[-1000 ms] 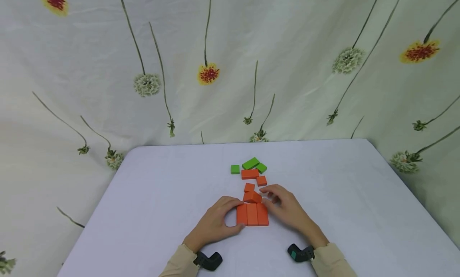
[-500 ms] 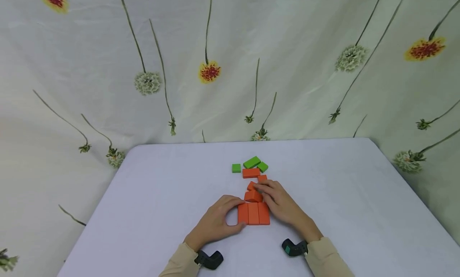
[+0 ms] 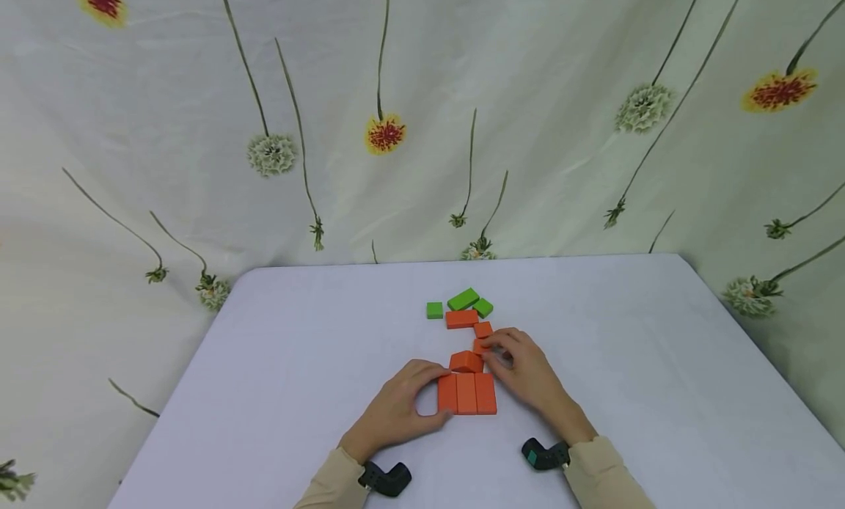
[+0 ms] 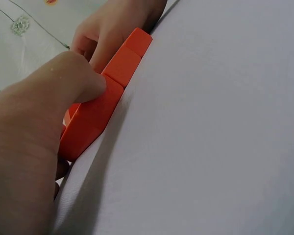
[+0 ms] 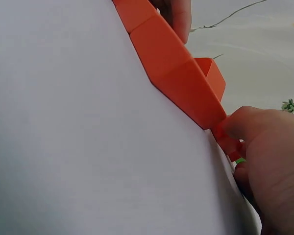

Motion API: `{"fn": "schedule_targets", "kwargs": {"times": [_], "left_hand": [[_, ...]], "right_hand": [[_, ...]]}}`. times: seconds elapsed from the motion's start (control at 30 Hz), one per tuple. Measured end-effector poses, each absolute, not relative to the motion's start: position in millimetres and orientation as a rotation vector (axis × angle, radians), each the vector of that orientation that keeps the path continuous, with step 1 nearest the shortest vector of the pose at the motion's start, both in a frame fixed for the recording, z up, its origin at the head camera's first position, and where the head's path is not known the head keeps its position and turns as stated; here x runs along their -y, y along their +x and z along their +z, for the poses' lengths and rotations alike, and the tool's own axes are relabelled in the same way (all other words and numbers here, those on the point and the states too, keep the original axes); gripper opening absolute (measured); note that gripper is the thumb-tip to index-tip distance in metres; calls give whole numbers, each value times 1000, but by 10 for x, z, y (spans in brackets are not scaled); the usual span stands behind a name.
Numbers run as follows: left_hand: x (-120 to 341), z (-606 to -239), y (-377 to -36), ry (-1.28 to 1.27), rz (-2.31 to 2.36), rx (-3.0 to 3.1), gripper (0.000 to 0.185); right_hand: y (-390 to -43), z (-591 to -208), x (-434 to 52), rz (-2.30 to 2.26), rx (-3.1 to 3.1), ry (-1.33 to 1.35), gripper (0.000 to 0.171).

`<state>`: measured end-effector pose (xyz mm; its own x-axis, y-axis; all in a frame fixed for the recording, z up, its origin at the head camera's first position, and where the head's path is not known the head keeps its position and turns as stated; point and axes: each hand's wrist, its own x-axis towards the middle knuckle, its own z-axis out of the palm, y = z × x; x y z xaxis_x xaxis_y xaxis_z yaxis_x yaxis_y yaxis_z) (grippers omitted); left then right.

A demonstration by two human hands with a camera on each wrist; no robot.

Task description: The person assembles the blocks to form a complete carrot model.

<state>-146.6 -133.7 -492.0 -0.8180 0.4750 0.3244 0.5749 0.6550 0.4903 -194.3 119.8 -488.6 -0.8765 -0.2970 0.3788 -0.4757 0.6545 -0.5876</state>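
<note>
Two hands at orange blocks, centre of the frame.
Left hand (image 3: 396, 406) curls its fingers round the row of three blocks (image 3: 466, 392); right hand (image 3: 524, 370) pinches a small orange block (image 3: 480, 345) on the counter (image 3: 297, 362).

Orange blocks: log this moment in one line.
left hand grips row of three orange blocks | right hand pinches small orange block | green blocks untouched at far end

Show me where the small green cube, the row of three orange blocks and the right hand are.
small green cube (image 3: 433, 310), head view, top face.
row of three orange blocks (image 3: 466, 393), head view, middle block.
right hand (image 3: 528, 373), head view, back of hand.
</note>
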Motion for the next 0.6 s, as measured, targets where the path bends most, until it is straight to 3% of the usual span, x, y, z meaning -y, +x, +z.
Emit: {"fn": "schedule_targets", "kwargs": {"times": [0.33, 0.6], "left_hand": [[1332, -4931, -1466, -853, -883, 2712, 54], [1341, -4916, -1457, -853, -888, 2729, 54]], "right_hand": [[-1926, -4830, -1322, 936, 2759, 515, 33], [-1872, -4855, -1456, 1032, 2758, 470, 29]]}}
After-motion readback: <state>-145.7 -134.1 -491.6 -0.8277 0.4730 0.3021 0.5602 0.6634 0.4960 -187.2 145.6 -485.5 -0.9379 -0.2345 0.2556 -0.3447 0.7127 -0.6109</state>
